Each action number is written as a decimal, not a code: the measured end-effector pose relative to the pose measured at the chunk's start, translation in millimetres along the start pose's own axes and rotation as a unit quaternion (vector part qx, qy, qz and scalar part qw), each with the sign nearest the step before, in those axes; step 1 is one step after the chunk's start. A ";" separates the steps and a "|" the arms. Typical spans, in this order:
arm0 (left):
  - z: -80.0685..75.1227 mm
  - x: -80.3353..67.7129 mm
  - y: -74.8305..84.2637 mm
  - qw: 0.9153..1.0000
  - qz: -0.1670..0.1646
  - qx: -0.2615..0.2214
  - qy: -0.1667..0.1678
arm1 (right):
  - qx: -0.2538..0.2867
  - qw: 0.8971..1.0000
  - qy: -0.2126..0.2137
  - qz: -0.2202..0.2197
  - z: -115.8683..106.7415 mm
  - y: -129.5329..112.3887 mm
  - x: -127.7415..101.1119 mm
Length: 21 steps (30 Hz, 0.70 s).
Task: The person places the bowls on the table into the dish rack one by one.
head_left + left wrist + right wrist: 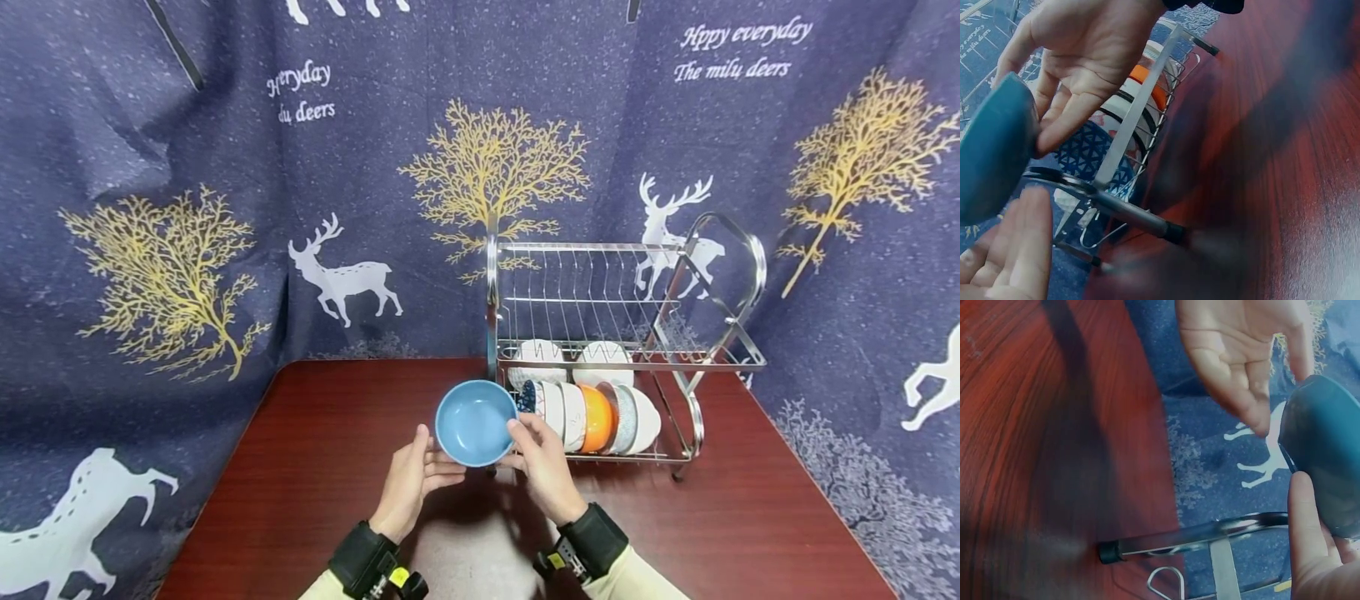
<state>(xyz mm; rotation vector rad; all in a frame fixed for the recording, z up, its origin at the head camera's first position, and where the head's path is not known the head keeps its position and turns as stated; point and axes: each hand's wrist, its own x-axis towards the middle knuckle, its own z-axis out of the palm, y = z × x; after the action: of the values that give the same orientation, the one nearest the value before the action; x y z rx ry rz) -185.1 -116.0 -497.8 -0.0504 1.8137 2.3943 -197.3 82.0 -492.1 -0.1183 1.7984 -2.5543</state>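
A blue bowl [476, 423] is held up above the table, its inside facing the head camera. My right hand [546, 468] grips its right side, thumb at the rim and fingers against the outside, as the left wrist view also shows. On the bowl's lower left is my left hand [411, 482], its fingers extended under the bowl and its thumb raised beside the rim. Whether the left fingertips touch the bowl is hard to tell. From the right wrist view, the bowl [1325, 456] appears side-on, between both hands.
A two-tier metal dish rack [633, 365] stands right of the bowl. Its lower tier holds several bowls on edge, among them an orange bowl [596, 419], with white dishes [603, 362] behind. The reddish-brown table [337, 408] meets a patterned blue curtain [337, 175].
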 end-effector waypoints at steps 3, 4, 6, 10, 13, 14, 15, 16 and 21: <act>4.6 4.7 -6.6 0.999 0.016 0.028 0.018 | 0.013 1.000 0.001 -0.003 -2.7 -2.3 -0.4; 6.4 6.4 -9.2 0.998 0.026 0.050 0.023 | 0.016 1.000 0.002 -0.005 -3.5 -3.1 -0.5; 10.1 10.0 -14.4 0.993 0.049 0.102 0.031 | 0.024 1.000 0.007 -0.008 -4.6 -5.2 -1.1; 18.5 15.1 -20.4 0.974 0.107 0.198 0.029 | 0.050 0.998 0.019 -0.014 -6.5 -8.9 -2.6; 26.7 11.2 -14.6 0.956 0.158 0.246 0.014 | 0.067 0.997 0.022 -0.020 -7.9 -11.0 -4.1; 30.1 9.2 -11.5 0.950 0.173 0.259 0.010 | 0.072 0.997 0.022 -0.023 -8.7 -11.4 -4.6; 33.4 6.8 -8.2 0.941 0.194 0.276 0.009 | 0.076 0.997 0.021 -0.024 -9.2 -12.0 -4.9; 35.8 5.1 -6.3 0.936 0.211 0.280 0.005 | 0.079 0.996 0.020 -0.025 -10.0 -12.7 -5.3; 44.4 8.2 -8.7 0.919 0.283 0.276 -0.011 | 0.089 0.995 0.020 -0.025 -14.3 -18.0 -7.1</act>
<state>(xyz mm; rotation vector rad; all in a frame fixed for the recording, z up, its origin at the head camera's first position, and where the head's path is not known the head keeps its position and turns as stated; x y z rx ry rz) -189.6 -70.4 -494.9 0.6362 2.7054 2.0352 -190.7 101.9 -480.4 -0.1118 1.5882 -2.7566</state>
